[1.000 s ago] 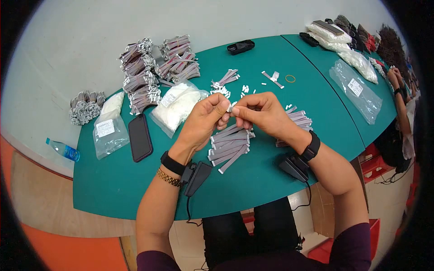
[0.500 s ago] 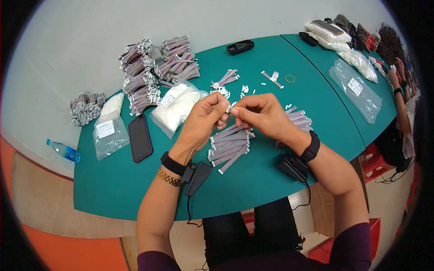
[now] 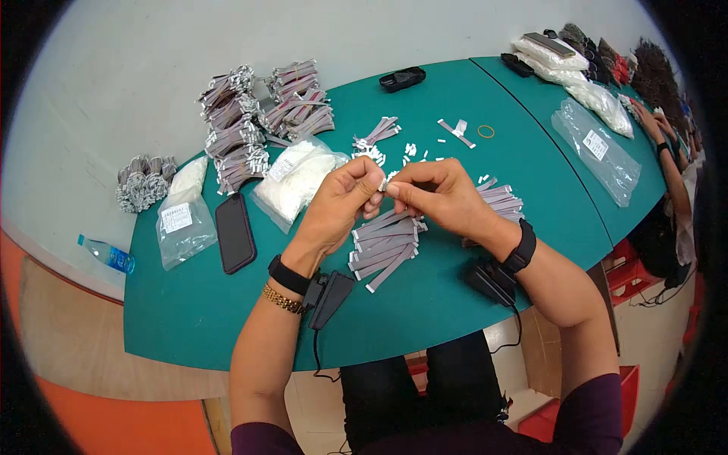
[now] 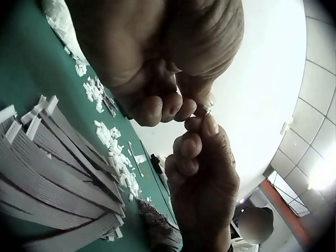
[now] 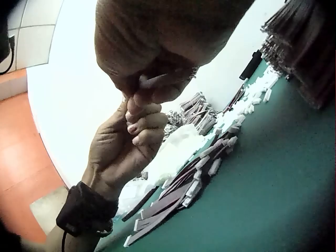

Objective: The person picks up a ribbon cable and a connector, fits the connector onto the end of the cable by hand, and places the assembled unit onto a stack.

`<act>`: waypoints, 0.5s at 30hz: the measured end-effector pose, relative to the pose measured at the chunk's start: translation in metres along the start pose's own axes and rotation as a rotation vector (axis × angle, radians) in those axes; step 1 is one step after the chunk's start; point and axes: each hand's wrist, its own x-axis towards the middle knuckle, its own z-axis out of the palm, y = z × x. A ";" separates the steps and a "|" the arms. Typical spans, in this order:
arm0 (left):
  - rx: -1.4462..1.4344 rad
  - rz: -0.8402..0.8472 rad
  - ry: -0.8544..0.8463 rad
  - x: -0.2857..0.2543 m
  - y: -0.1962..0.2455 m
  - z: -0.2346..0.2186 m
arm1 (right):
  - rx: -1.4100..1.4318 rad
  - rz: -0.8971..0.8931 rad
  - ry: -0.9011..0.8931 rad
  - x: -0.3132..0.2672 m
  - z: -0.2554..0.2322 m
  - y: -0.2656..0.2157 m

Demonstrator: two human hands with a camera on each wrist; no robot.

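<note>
My left hand (image 3: 337, 199) and right hand (image 3: 441, 196) meet fingertip to fingertip above the green table. Between thumbs and forefingers they pinch a small white connector (image 3: 383, 184), mostly covered by the fingers. In the left wrist view only a bright speck of the connector (image 4: 208, 111) shows at the fingertips. Below the hands lies a spread pile of grey ribbon cables (image 3: 385, 249) with white ends. Another stack of ribbon cables (image 3: 503, 200) sits beside the right wrist. Loose white connectors (image 4: 122, 163) are scattered just beyond the hands.
Bundled ribbon cables (image 3: 235, 129) are heaped at the back left. Bags of white parts (image 3: 292, 182), a phone (image 3: 236, 233) and a water bottle (image 3: 108, 252) lie leftward. Farther right are a rubber band (image 3: 486, 132), a clear bag (image 3: 599, 152) and another person's arm (image 3: 671, 167).
Both my hands stay almost in place, still pinching the connector; the right one shifts very slightly. At the far right, the other person's hands move over their table.
</note>
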 end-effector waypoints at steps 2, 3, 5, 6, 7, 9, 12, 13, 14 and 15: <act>0.000 -0.008 0.004 0.000 0.000 0.000 | -0.002 0.004 -0.003 0.000 0.000 0.000; 0.013 -0.005 0.004 0.000 0.000 0.000 | -0.001 0.010 -0.007 0.000 0.000 0.001; 0.040 0.000 0.004 0.000 0.000 0.000 | 0.008 0.031 -0.016 0.001 -0.002 0.001; 0.045 0.011 0.011 0.000 0.001 0.000 | 0.016 0.044 -0.022 0.001 -0.002 0.001; 0.050 0.021 0.018 0.000 0.001 0.001 | 0.025 0.058 -0.028 0.001 -0.003 0.000; 0.055 0.034 0.025 0.000 0.001 0.002 | 0.046 0.060 -0.036 0.002 -0.003 -0.002; 0.067 0.042 0.024 0.000 0.001 0.002 | 0.058 0.067 -0.040 0.001 -0.003 -0.003; 0.080 0.043 0.027 -0.001 0.002 0.003 | 0.058 0.069 -0.040 0.001 -0.003 -0.003; 0.093 0.045 0.029 -0.001 0.002 0.003 | 0.048 0.070 -0.048 0.001 -0.004 -0.002; 0.127 0.064 0.017 0.000 0.003 0.002 | 0.038 0.071 -0.055 0.001 -0.004 -0.002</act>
